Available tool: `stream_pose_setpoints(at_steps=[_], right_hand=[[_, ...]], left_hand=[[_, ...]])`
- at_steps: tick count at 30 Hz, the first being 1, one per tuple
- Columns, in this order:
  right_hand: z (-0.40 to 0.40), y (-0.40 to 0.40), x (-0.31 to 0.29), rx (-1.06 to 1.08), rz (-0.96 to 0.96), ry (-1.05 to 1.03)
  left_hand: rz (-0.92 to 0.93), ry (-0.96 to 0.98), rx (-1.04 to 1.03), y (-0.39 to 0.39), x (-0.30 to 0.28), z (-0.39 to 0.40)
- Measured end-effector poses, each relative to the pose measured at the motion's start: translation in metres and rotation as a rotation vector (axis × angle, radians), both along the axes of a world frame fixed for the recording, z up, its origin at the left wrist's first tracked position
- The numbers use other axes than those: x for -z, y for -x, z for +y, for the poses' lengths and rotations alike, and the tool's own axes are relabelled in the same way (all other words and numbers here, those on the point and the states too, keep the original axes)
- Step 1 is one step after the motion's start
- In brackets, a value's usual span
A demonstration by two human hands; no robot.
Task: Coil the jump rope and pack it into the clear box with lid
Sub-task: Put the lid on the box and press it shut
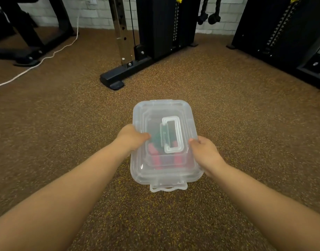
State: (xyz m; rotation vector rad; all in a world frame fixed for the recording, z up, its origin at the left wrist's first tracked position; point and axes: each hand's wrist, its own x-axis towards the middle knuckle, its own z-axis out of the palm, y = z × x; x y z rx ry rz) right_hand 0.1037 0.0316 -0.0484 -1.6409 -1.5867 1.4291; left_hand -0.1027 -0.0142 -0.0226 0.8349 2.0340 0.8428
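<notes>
The clear box [190, 113] sits on the brown speckled floor in the middle of the head view, with its lid [155, 113] on top. A white carry handle [173, 134] lies flat on the lid. Through the plastic I see blurred red and green shapes of the jump rope [155, 156] inside. My left hand [130, 137] grips the box's left side, thumb on the lid. My right hand [206, 153] holds the right side, thumb at the lid's edge. A latch tab [168, 188] sticks out at the near end.
A black gym machine base [113, 80] with a chrome upright stands just beyond the box. Another black weight stack [282, 42] fills the far right. A white cable [46, 57] trails across the floor at far left, by a black frame [28, 55].
</notes>
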Motion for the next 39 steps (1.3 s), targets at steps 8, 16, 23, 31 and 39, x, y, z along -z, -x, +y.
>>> stream_pose_setpoints(at_steps=[8, 16, 23, 31, 39], right_hand=[[0.005, -0.002, 0.011, 0.006, -0.017, 0.024], [0.019, 0.004, 0.011, -0.003, 0.02, -0.032], [0.029, 0.007, 0.004, -0.077, -0.082, -0.062], [0.026, -0.004, 0.003, -0.07, -0.077, 0.021], [0.002, -0.018, 0.005, -0.045, -0.07, 0.021]], left_hand=[[0.115, 0.145, 0.052, 0.002, 0.01, 0.004], [0.139, 0.136, 0.06, 0.011, 0.015, 0.014], [0.129, 0.206, 0.075, 0.015, 0.014, 0.02], [0.068, 0.194, 0.103, 0.01, 0.011, 0.016], [0.156, 0.12, 0.199, 0.002, 0.018, 0.004]])
